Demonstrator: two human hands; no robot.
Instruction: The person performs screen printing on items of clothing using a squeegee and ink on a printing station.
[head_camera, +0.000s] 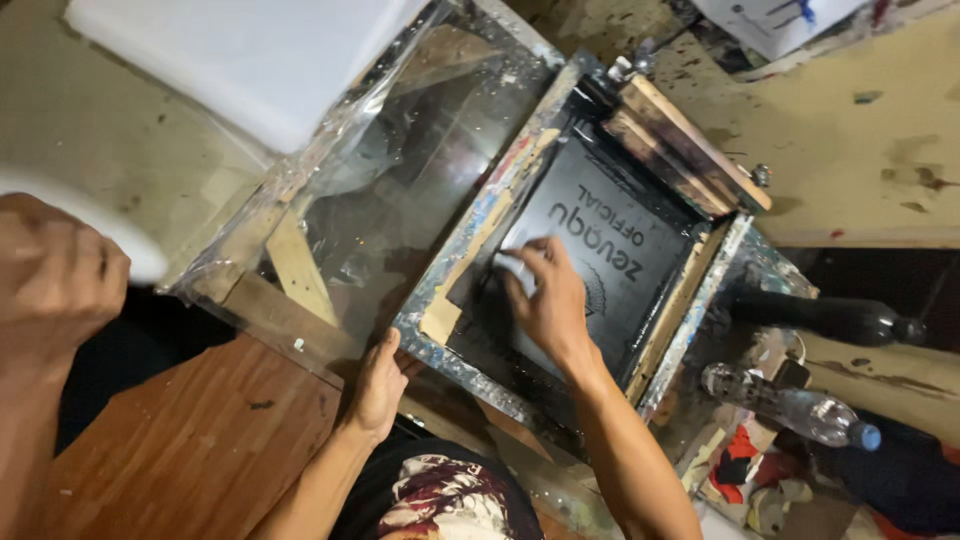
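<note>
The right hand (548, 300) lay flat, fingers spread, on the dark ink-stained mesh of the paint-spattered wooden printing screen frame (470, 365), fingertips pressing something small and pale that could not be made out. It seemed to be working the near-left part of the mesh; the pale lettering beyond looked untouched. The left hand (378, 385) was closed around the frame's near edge, steadying it. Beside the frame sat a clear glass-topped wooden stand (330, 200). To the right lay a clear plastic bottle (790, 405). At the left edge hovered another blurred, clenched hand (50, 270).
</note>
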